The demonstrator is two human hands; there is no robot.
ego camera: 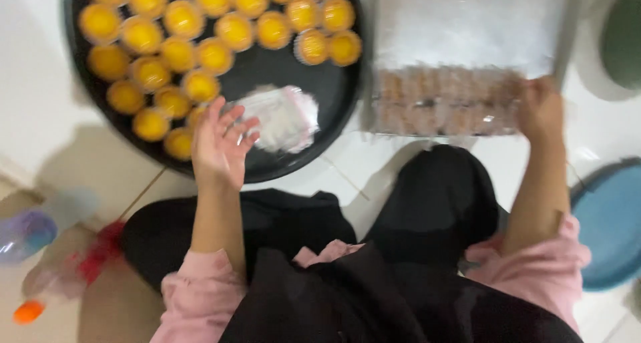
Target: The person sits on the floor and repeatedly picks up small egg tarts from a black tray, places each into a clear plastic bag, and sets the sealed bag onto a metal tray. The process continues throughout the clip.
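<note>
A round black tray (294, 162) on the white floor carries several small yellow tarts (180, 52) in paper cups. My left hand (220, 142) reaches over the tray's near edge and touches a stack of clear plastic wrappers (284, 116); its fingers are spread. My right hand (541, 106) grips the right end of a clear plastic box (444, 102) filled with brown pastries. The picture is blurred by motion.
A blue round lid or basin (611, 223) lies at the right, a dark green object (624, 36) at the top right. A clear bottle (27, 233) and an orange-capped red item (40, 299) lie at the lower left. My black-clad knees are below.
</note>
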